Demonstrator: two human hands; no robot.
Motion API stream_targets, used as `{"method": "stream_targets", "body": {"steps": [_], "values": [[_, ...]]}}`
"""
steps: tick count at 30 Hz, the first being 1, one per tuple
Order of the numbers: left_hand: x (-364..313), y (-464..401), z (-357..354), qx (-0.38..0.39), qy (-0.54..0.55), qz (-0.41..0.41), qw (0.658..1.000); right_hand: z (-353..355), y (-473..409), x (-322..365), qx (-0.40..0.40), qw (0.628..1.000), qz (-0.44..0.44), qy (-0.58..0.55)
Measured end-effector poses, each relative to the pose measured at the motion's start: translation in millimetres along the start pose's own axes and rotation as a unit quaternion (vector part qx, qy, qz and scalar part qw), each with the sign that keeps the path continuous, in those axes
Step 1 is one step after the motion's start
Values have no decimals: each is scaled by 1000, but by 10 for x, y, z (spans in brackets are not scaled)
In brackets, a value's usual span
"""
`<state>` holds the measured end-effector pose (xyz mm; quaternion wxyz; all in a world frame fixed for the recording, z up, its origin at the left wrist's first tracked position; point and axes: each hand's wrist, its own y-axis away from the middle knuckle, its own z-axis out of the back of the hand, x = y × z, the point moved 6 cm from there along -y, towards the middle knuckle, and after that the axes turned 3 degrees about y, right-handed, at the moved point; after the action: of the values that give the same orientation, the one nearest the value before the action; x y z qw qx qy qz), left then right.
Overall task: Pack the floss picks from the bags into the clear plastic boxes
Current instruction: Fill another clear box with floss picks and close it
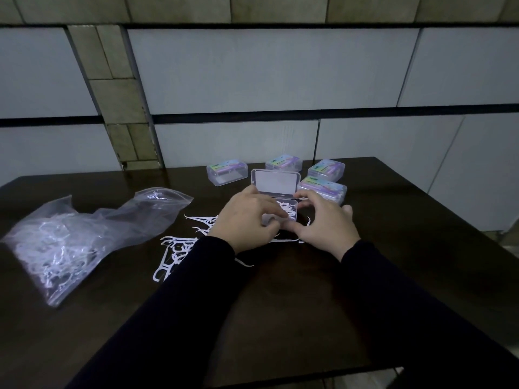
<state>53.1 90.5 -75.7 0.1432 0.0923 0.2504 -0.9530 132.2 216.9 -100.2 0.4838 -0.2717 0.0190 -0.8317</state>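
- The dark brown wooden table [393,248] is carrying everything; its far edge is running along the tiled wall, and bare room is lying open on its right side and along its near edge.
- A large crumpled clear plastic bag [84,234], holding a heap of white picks, is lying toward the table's left edge, its mouth pointing at the middle.
- Four shut clear plastic boxes with colourful labels [227,171] are sitting near the far edge, ringing the work spot.
- An open clear plastic box [290,207] is sitting in the middle, lid [275,182] standing up toward the far edge, long axis running left to right, some picks already lying inside.
- The left hand [247,217] is resting over the box's left end, fingers curled; whether they are pinching picks I cannot tell.
- The right hand [323,220] is steadying the box's right end, thumb and fingers curled round its near-right corner.
- Loose white plastic floss picks [174,248] are lying scattered just left of and nearer than the box, mostly beside the left wrist, so the left hand is judged nearer for the next pick-up.
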Motion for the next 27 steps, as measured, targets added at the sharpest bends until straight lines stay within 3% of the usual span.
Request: {"method": "stream_targets", "body": {"steps": [4,8,11,17,24,27], "values": [[78,3,-2,17,-35,40,998,2,10,2,1,1000,0,5],[138,-2,36,-26,-66,67,995,14,16,15,6,1000,0,10],[237,14,-17,3,-68,109,992,9,19,13,13,1000,-3,14],[176,12,-55,21,-66,84,994,22,29,19,31,999,-9,18],[132,97,81,-93,-49,91,990,172,113,105,5,995,1,101],[82,169,127,-128,-39,80,988,232,132,130,28,992,-15,123]]}}
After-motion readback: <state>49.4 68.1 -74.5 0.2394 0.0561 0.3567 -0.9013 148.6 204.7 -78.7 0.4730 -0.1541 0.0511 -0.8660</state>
